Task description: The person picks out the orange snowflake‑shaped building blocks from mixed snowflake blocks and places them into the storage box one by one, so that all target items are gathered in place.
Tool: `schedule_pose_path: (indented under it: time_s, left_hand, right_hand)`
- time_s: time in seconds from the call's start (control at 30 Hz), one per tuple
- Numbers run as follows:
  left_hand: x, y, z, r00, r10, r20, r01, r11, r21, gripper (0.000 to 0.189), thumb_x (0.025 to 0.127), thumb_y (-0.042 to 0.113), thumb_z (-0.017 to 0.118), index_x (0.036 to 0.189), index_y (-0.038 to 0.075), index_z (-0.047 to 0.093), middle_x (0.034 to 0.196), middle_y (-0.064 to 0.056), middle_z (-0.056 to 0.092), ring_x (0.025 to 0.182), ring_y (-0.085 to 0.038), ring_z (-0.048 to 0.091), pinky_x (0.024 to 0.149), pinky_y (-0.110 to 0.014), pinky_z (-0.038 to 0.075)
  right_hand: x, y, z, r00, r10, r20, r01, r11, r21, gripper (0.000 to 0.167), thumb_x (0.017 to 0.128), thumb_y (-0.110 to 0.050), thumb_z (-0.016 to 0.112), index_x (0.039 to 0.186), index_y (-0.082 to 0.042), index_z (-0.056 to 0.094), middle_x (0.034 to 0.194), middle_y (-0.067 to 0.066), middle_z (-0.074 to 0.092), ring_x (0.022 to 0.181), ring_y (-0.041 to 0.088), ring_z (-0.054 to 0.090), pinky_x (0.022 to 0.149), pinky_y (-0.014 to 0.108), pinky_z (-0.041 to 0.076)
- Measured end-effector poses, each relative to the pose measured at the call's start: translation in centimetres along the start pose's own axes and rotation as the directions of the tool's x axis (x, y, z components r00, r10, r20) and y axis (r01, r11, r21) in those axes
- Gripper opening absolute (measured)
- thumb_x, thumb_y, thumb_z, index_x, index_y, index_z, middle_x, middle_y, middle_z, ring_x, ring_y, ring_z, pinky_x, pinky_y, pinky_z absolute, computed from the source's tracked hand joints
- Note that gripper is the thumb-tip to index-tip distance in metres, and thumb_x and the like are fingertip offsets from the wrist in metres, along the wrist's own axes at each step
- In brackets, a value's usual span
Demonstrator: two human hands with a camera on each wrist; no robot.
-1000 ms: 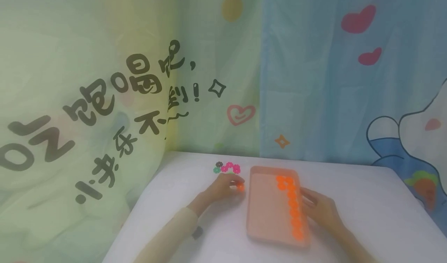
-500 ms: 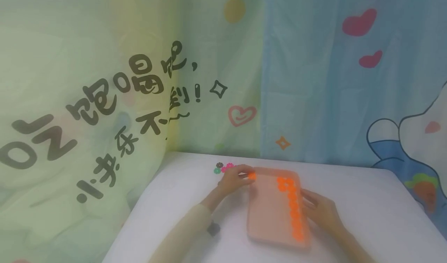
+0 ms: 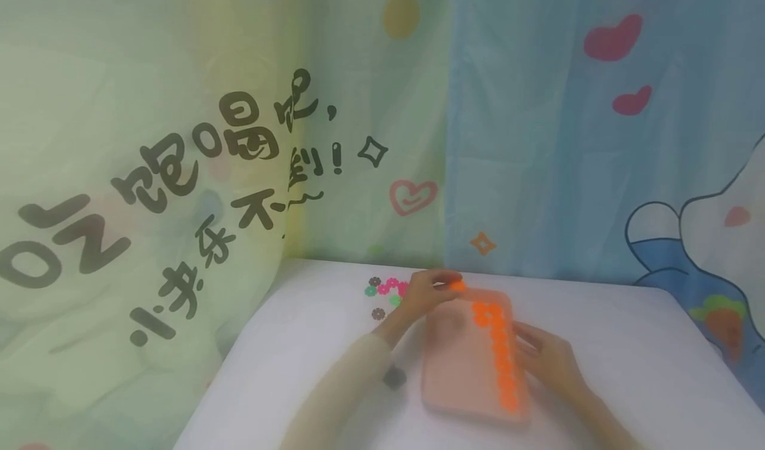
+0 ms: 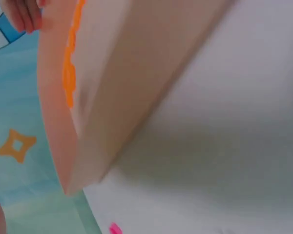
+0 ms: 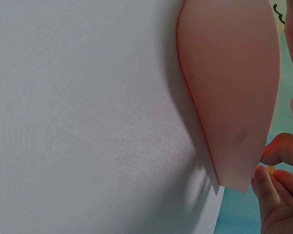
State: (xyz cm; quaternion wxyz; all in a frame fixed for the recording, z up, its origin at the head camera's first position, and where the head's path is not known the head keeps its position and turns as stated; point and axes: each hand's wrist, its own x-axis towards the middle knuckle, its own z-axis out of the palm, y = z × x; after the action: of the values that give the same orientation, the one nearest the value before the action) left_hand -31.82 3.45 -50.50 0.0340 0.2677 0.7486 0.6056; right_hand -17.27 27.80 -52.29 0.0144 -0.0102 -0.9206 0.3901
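Note:
In the head view, my left hand (image 3: 427, 294) hangs over the far left corner of the pink tray (image 3: 454, 370). Its thumb and fingers pinch an orange flower-shaped piece (image 3: 458, 285), a bit of which shows between the fingertips in the right wrist view. Along the tray's right wall runs a line of orange flower pieces (image 3: 502, 350), with a second short row starting beside it at the far end. My right hand (image 3: 550, 357) touches the tray's right side with extended fingers. The left wrist view shows its fingertips (image 4: 24, 19) at that wall.
Left of the tray, on the white table (image 3: 287, 370), lie loose flower pieces: brown (image 3: 378, 314), green (image 3: 371, 291), pink (image 3: 391, 283) and light green (image 3: 394, 300). A printed curtain (image 3: 508, 138) hangs behind the table, and another (image 3: 119, 105) stands at its left.
My left hand has carried the orange flower piece from the table left of the tray, rightward and away, to above its far edge. My right hand stays at the tray's side.

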Motion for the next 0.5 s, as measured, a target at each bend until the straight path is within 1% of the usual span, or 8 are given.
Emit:
schedule_pose_path:
  time_s: [0.07,0.17,0.27,0.37,0.4,0.43,0.47,0.5]
  left_hand:
    - [0.3,0.1,0.7,1.000,0.014,0.000,-0.014,1.000,-0.004,0.030,0.083,0.010,0.077,0.113,0.008,0.071,0.106,0.005,0.071,0.100,-0.006,0.066,0.081,-0.022,0.054]
    - [0.4,0.3,1.8,1.000,0.021,-0.003,-0.021,0.999,-0.024,0.030,0.083,0.011,0.078,0.112,0.009,0.072,0.106,0.006,0.071,0.099,-0.005,0.066,0.081,-0.022,0.053]
    - [0.2,0.7,2.7,1.000,-0.011,-0.016,0.010,0.999,-0.037,0.028,0.084,0.014,0.077,0.112,0.015,0.072,0.105,0.009,0.070,0.099,-0.003,0.066,0.083,-0.021,0.052]
    - [-0.5,1.5,3.6,0.995,-0.085,-0.048,0.083,0.995,-0.052,0.026,0.086,0.019,0.076,0.111,0.022,0.071,0.103,0.013,0.069,0.097,-0.002,0.065,0.084,-0.021,0.052]
    - [-0.9,2.1,3.8,0.991,-0.122,-0.060,0.118,0.990,-0.071,0.025,0.086,0.021,0.075,0.110,0.024,0.071,0.103,0.012,0.069,0.096,-0.004,0.065,0.084,-0.023,0.052]
    - [-1.5,2.7,4.1,0.985,-0.156,-0.067,0.148,0.983,-0.112,0.025,0.086,0.023,0.075,0.111,0.024,0.070,0.104,0.011,0.069,0.096,-0.007,0.066,0.084,-0.026,0.053]
    - [-2.4,3.5,4.2,0.974,-0.216,-0.066,0.207,0.970,-0.124,0.028,0.087,0.029,0.073,0.114,0.030,0.067,0.108,0.016,0.065,0.098,-0.007,0.064,0.083,-0.028,0.053]
    - [-3.2,4.2,4.3,0.962,-0.263,-0.068,0.253,0.959,-0.125,0.031,0.087,0.035,0.072,0.117,0.035,0.064,0.114,0.019,0.061,0.101,-0.006,0.060,0.084,-0.030,0.052]
  right_hand:
    - [0.0,0.1,0.1,1.000,-0.013,-0.007,0.013,1.000,-0.016,0.070,0.090,-0.050,0.064,0.142,-0.006,0.049,0.141,0.018,0.050,0.130,0.041,0.044,0.098,0.055,0.043]
    - [0.1,0.1,0.2,1.000,-0.010,-0.015,0.010,1.000,-0.018,0.066,0.091,-0.046,0.065,0.141,-0.006,0.050,0.140,0.017,0.052,0.129,0.039,0.047,0.097,0.053,0.045]
    - [0.1,-0.2,0.1,1.000,-0.022,-0.014,0.022,1.000,-0.013,0.065,0.090,-0.043,0.067,0.140,-0.004,0.050,0.139,0.018,0.052,0.128,0.040,0.047,0.097,0.054,0.045]
    - [0.1,-0.4,0.1,1.000,-0.022,-0.004,0.022,1.000,0.005,0.066,0.089,-0.042,0.068,0.140,-0.005,0.050,0.140,0.018,0.051,0.128,0.040,0.047,0.097,0.054,0.045]
    - [0.1,-0.4,0.1,1.000,-0.021,0.001,0.021,1.000,0.011,0.067,0.089,-0.043,0.068,0.141,-0.004,0.049,0.140,0.018,0.051,0.128,0.040,0.046,0.097,0.054,0.045]
    - [0.2,-0.3,0.2,1.000,-0.018,0.002,0.018,1.000,0.014,0.067,0.089,-0.043,0.069,0.141,-0.005,0.049,0.140,0.018,0.051,0.128,0.040,0.047,0.096,0.054,0.045]
    - [0.2,-0.2,0.2,1.000,-0.017,0.000,0.017,1.000,0.013,0.068,0.088,-0.044,0.069,0.141,-0.006,0.049,0.141,0.017,0.051,0.128,0.039,0.047,0.096,0.053,0.045]
    - [0.3,0.0,0.3,1.000,-0.024,-0.007,0.024,1.000,0.008,0.068,0.088,-0.045,0.069,0.141,-0.006,0.050,0.140,0.017,0.052,0.128,0.039,0.048,0.096,0.053,0.046]
